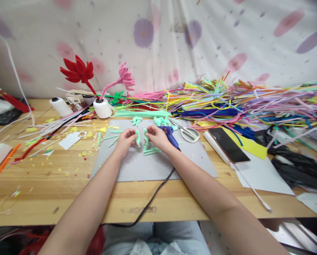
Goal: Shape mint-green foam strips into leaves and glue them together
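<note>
Above the grey cutting mat, my left hand pinches a small mint-green pipe-cleaner petal. My right hand is closed on a second mint-green petal, a short gap away from the first. Under and beside the right fingers lie cut mint-green pipe-cleaner strips. Just right of that hand is a blue glue gun, partly hidden by the wrist. Shaped mint-green pieces rest at the mat's far edge, with a further cluster behind my right hand.
White-handled scissors lie right of the glue gun, then a phone on paper. A black cord crosses the table's front edge. Bundled pipe cleaners fill the back. Red and pink flowers stand at a white spool.
</note>
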Demonstrator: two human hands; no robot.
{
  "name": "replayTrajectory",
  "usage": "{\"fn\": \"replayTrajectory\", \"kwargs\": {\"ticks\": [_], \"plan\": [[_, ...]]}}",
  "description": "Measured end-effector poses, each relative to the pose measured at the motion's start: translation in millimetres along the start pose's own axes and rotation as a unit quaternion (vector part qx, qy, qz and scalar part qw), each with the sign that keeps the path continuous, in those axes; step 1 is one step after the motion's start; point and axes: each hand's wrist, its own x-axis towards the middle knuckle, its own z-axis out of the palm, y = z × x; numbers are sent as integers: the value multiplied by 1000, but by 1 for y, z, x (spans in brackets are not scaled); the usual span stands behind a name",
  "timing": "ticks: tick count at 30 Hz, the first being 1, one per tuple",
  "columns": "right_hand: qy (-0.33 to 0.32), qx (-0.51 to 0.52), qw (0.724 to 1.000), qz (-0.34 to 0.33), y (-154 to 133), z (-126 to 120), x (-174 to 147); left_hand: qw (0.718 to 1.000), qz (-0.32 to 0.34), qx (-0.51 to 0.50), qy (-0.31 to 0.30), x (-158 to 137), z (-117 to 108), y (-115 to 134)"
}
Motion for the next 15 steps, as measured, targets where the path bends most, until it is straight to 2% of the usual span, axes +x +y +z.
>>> {"fn": "replayTrajectory", "kwargs": {"ticks": [4, 9, 12, 15], "plan": [[-13, 42, 999, 1, -2, 3, -1, 1000, -2, -3, 15, 0, 1, 0], [-25, 74, 996, 40, -7, 5, -2, 998, 3, 38, 48, 4, -2, -4], [-12, 70, 997, 41, -7, 6, -3, 983, 26, 170, 62, 8, -8, -8], [17, 8, 1000, 14, -8, 7, -4, 930, 101, 339, 102, 8, -12, -9]]}}
